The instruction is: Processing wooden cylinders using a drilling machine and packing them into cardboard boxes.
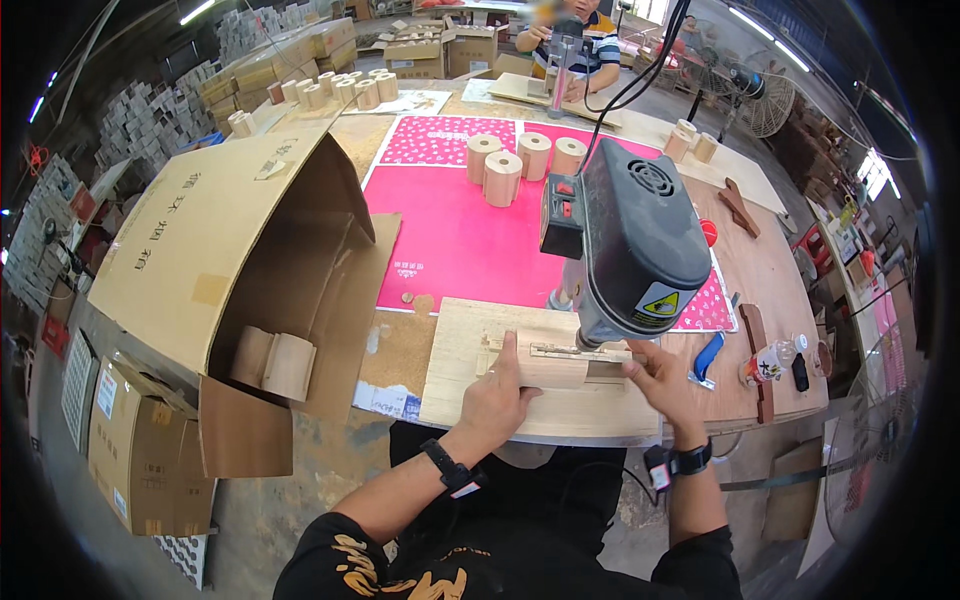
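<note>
In front of me, a pale wooden block with a rounded side lies on a flat wooden board, below the head of a dark grey bench drill. My left hand grips the block's left end, one finger pointing upward along it. At the right end of the slotted wooden strip behind the block, my right hand is closed, thumb and fingers around something I cannot make out. The drill's head hides part of the strip.
An open cardboard box on its side at left holds wooden pieces. Several wooden cylinders stand on a pink sheet. A bottle and blue-handled tool lie at right. Another person sits opposite.
</note>
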Available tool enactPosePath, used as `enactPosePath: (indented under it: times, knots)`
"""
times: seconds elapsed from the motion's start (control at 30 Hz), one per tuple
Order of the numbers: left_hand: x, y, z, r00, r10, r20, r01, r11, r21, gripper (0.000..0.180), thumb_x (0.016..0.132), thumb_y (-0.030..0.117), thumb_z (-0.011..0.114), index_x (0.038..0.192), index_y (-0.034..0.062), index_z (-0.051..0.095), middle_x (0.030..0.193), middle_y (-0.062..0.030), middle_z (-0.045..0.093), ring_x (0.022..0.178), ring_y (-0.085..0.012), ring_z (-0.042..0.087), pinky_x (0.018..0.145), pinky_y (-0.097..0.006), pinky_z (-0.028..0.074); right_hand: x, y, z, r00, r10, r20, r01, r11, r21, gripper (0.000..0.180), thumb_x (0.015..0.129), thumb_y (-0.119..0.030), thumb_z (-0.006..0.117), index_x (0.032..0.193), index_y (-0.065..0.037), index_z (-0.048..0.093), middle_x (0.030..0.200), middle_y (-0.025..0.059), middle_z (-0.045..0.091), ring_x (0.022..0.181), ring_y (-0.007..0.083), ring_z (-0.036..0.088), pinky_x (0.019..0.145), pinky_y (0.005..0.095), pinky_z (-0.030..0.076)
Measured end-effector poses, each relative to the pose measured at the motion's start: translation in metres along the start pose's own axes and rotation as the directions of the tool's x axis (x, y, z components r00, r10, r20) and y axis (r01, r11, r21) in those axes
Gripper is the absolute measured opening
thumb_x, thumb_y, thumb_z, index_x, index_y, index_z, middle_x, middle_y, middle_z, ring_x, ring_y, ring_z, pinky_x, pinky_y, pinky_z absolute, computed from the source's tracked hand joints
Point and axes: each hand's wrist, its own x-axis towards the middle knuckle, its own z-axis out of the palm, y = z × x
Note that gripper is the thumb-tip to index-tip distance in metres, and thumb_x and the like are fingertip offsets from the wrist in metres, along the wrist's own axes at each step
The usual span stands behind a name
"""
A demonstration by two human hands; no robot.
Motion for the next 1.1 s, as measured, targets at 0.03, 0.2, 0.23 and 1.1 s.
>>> enactPosePath:
  times: [0.03,0.2,0.23,1.1]
  knots:
    - [0.000,0.000,0.000,1.000,-0.008,-0.007,0.008,1.000,0.019,0.101,0.075,0.024,0.080,0.146,-0.0114,0.018,0.102,-0.0258,0.064,0.079,-0.0351,0.068,0.064,-0.040,0.054,0.005,-0.012,-0.009,0.978,-0.209,-0.011,0.205,0.966,-0.156,0.035,0.096,-0.020,0.061,0.125,0.001,0.060,0.103,0.0100,0.067,0.088,0.0155,0.064,0.073,0.0279,0.051]
    - [0.001,0.004,0.000,0.999,-0.048,0.007,0.048,0.998,0.041,0.098,0.076,0.026,0.079,0.147,-0.0084,0.022,0.088,-0.0216,0.066,0.077,-0.0348,0.068,0.062,-0.040,0.053,0.047,-0.102,-0.046,0.836,-0.429,-0.341,0.515,0.828,0.221,0.044,0.106,-0.037,0.039,0.118,-0.002,0.062,0.066,0.0001,0.048,0.062,0.0095,0.047,0.058,0.0253,0.041]
    - [0.001,0.004,-0.001,0.999,-0.039,0.011,0.039,0.998,0.040,0.098,0.076,0.026,0.079,0.147,-0.0084,0.022,0.088,-0.0216,0.066,0.077,-0.0348,0.068,0.062,-0.040,0.053,0.048,-0.117,-0.052,0.841,-0.410,-0.353,0.496,0.844,0.203,0.044,0.106,-0.037,0.039,0.118,-0.002,0.062,0.066,0.0001,0.048,0.062,0.0095,0.047,0.058,0.0253,0.041]
    - [0.008,0.030,0.021,1.000,-0.006,0.015,0.006,1.000,-0.011,0.095,0.077,0.024,0.078,0.145,-0.0108,0.022,0.094,-0.0251,0.065,0.078,-0.0375,0.067,0.063,-0.041,0.053,0.032,-0.155,-0.051,0.799,-0.446,-0.404,0.435,0.892,-0.124,0.031,0.100,-0.027,0.055,0.098,0.002,0.065,0.063,0.0043,0.051,0.057,0.0102,0.048,0.053,0.0275,0.038]
